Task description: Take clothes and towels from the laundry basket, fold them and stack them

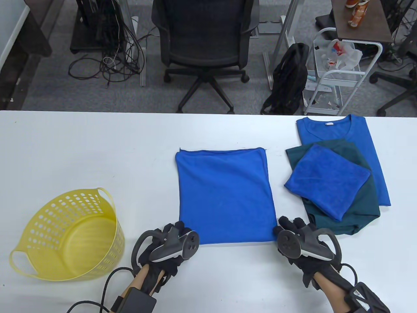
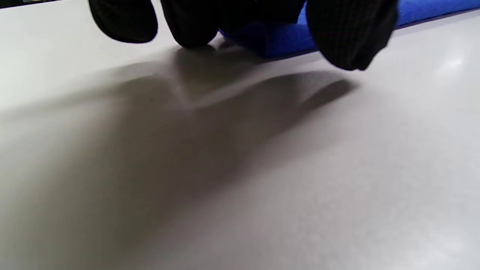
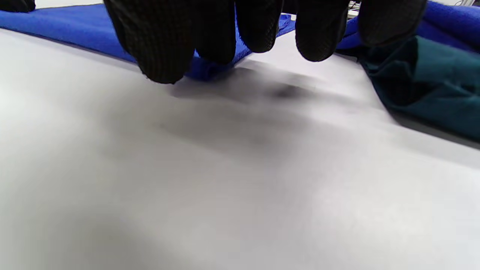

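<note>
Flat blue cloth rectangle (image 1: 225, 195) is lying mid-table on the white tabletop (image 1: 97, 146). Left hand in black sensor glove (image 1: 169, 244) is sitting at its near-left corner, right gloved hand (image 1: 298, 239) at the near-right corner. Wrist cams: fingers (image 2: 350, 33) of the left are curling down around the blue corner, right fingers (image 3: 161, 45) pinching the blue edge w/ thumb. Both are gripping cloth, I think. Yellow perforated plastic laundry basket (image 1: 70, 234) is tipped on its side, far left. To the right, a stack: folded blue towel (image 1: 327, 181) atop dark teal garment (image 1: 355, 208) atop blue shirt (image 1: 365, 140).
</note>
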Available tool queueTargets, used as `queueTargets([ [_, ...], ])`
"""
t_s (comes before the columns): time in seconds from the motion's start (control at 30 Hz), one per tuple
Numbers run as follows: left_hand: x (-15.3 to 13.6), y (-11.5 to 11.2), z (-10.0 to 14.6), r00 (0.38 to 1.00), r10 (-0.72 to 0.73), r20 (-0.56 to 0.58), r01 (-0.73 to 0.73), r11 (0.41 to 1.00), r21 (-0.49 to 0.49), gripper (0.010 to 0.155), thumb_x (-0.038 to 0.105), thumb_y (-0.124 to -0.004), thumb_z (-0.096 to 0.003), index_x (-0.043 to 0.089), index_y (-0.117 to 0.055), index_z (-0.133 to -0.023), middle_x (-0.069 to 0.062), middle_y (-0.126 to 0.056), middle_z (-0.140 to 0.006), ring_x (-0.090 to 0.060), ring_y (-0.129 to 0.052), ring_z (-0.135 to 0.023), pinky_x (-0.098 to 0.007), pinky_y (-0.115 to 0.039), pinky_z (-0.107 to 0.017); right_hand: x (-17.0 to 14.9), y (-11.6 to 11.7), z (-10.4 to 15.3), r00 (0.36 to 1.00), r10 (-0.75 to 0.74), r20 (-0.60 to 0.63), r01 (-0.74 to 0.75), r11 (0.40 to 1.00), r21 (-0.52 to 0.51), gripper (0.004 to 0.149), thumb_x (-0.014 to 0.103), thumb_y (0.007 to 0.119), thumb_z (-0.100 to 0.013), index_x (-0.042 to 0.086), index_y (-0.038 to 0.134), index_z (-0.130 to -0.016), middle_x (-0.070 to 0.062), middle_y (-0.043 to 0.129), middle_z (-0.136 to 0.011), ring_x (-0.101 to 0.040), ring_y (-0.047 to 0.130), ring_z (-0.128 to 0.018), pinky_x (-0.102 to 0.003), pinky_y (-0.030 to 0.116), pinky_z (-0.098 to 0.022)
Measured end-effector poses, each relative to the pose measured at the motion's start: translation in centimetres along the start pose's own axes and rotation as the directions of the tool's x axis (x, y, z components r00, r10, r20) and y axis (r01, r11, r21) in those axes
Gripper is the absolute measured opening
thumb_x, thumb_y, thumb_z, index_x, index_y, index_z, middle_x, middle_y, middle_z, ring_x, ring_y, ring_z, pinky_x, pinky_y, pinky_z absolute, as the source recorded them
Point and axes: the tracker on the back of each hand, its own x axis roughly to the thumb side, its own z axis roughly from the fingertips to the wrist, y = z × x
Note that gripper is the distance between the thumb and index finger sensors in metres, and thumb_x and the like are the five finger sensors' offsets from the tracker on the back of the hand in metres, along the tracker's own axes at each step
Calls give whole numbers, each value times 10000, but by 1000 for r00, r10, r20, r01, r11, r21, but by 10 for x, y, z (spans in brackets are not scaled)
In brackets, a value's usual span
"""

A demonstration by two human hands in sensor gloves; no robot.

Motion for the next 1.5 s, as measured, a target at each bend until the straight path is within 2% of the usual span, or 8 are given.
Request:
queueTargets([
  [0.17, 0, -7, 3, 1000, -6, -20, 7, 997, 80, 792, 511, -814, -510, 276, -497, -1197, -124, -559, -1255, -387, -698, -1097, -603, -690, -737, 9, 9, 5, 999, -23, 31, 27, 992, -122, 757, 363, 795, -568, 178, 400, -1187, -221, 425, -1225, -571, 546, -1019, -756, 525, -680],
  [0.3, -3, -10, 5, 1000, 10, -9, -9, 995, 102, 749, 504, -811, -510, 270, -551, -1173, -112, -587, -1241, -362, -710, -1093, -587, -706, -733, 10, 15, 0, 1000, -17, 18, 17, 1000, -25, 621, 349, 718, -608, 180, 484, -1158, -186, 427, -1221, -563, 525, -1025, -742, 524, -689],
  [0.7, -5, -13, 7, 999, -13, -46, 23, 976, 218, 504, 415, -800, -543, 336, -696, -1030, -19, -705, -1172, -275, -809, -1038, -537, -750, -721, 12, 16, 6, 995, 38, 88, -14, 966, -258, 403, 258, 802, -544, 131, 788, -926, -115, 718, -1090, -451, 706, -976, -717, 603, -666],
  [1.03, -19, -12, 15, 988, 150, 25, -152, 977, 147, 463, 390, -684, -591, 300, -694, -1046, -38, -688, -1185, -305, -759, -1067, -571, -722, -726, -8, 17, 12, 953, -258, 158, 282, 947, -152, 412, 238, 651, -591, 94, 759, -962, -179, 625, -1144, -509, 592, -1014, -734, 552, -681],
  [1.23, -27, 1, 24, 950, 282, 135, -272, 958, -88, 465, 388, -685, -596, 257, -736, -1039, -80, -781, -1130, -311, -852, -990, -563, -741, -716, -22, 12, 15, 794, -561, 236, 561, 825, 70, 411, 255, 629, -615, -20, 808, -863, -278, 628, -1109, -557, 504, -1019, -752, 510, -681],
  [1.3, -32, 4, 29, 877, 437, 202, -383, 887, -258, 465, 407, -693, -601, 242, -765, -1030, -95, -836, -1089, -308, -924, -928, -553, -764, -704, -26, 8, 18, 680, -692, 240, 656, 721, 221, 406, 268, 639, -629, -35, 829, -822, -277, 664, -1083, -558, 530, -1008, -756, 511, -679],
  [1.4, -39, 18, 43, 754, 580, 307, -519, 814, -263, 460, 436, -751, -571, 215, -889, -950, -93, -985, -960, -295, -1040, -791, -534, -841, -635, -32, -3, 27, 479, -839, 257, 743, 544, 390, 401, 277, 664, -641, -43, 853, -790, -272, 723, -1043, -561, 600, -978, -756, 529, -674],
  [1.5, -45, 45, 66, 743, 575, 344, -566, 813, -137, 463, 460, -768, -573, 211, -912, -936, -102, -998, -957, -310, -1045, -789, -549, -840, -630, -37, -25, 39, 450, -837, 310, 780, 538, 320, 401, 275, 694, -638, -50, 875, -788, -291, 759, -1020, -577, 640, -950, -751, 559, -660],
])
